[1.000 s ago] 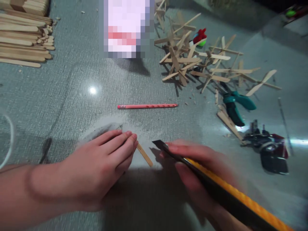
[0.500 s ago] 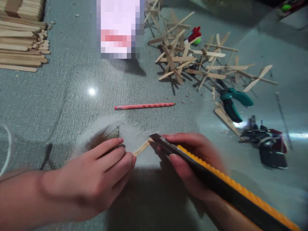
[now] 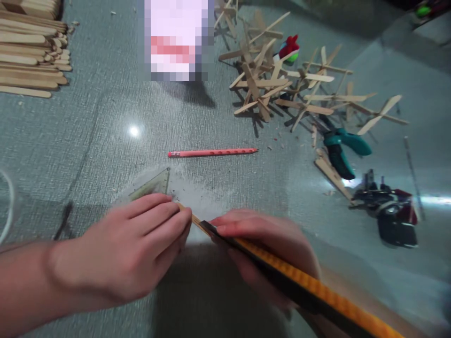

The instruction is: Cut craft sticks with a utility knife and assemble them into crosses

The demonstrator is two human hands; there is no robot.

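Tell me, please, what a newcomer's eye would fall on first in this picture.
Probably the big orange-and-black knife in the right hand, running from the bottom right corner up to the wooden stick in the left hand. Next might come the tangle of crossed wooden sticks at upper right, then the pink pencil lying alone mid-table.

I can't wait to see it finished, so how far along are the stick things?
Done, it seems: the crossed sticks heaped at upper right look joined. In hand: the left hand holds one stick, with the knife in the right hand at it. Left: perhaps the loose pile; I can't tell how many are needed.
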